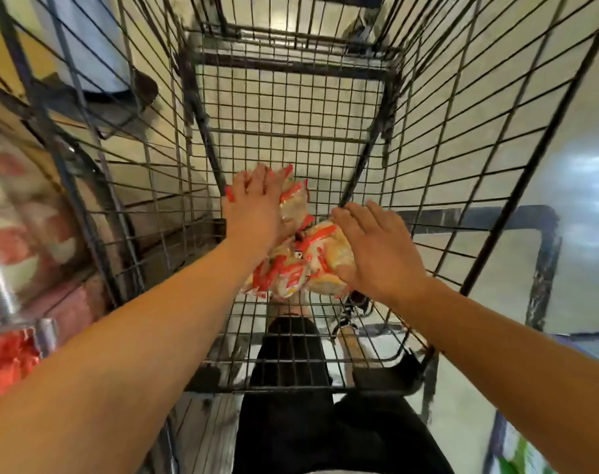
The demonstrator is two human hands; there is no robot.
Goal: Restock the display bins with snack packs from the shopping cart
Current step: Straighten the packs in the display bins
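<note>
Both my arms reach down into the wire shopping cart [291, 107]. On its floor lie several red-and-white snack packs [293, 268] in a loose heap. My left hand [253, 206] lies flat on the far pack [293, 200], fingers straight and spread. My right hand [376, 248] rests with straight fingers on the near right side of the heap. Neither hand curls round a pack. Parts of the packs are hidden under both hands.
The cart's wire walls rise close on both sides. A display bin [21, 234] with red-and-white packs stands to the left, blurred. A black frame [544, 268] stands at the right of the cart. My dark trousers [291, 422] show through the cart's floor.
</note>
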